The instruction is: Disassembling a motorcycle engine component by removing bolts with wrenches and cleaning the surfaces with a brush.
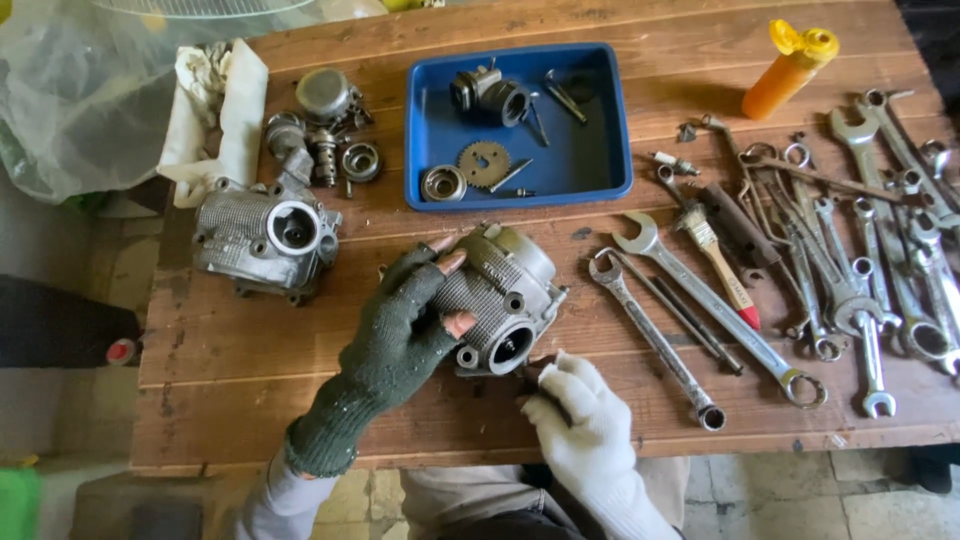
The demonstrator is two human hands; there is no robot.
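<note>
A finned grey metal engine cylinder head (pixel 515 285) lies on the wooden table (pixel 250 370) in front of me. My left hand (pixel 405 325), in a dark green fingerless glove, grips its left side with fingers spread over the fins. My right hand (pixel 580 410), in a white glove, touches its lower right edge near the round port; whether it pinches something small there I cannot tell. A second finned engine part (pixel 265 235) rests apart at the left.
A blue tray (pixel 600 130) behind holds a sprocket, a ring and small parts. Several spanners (pixel 715 310) and a brush (pixel 715 250) cover the right side. An orange bottle (pixel 790 70) lies at the back right. Loose parts (pixel 325 130) and a rag (pixel 215 110) sit at the back left.
</note>
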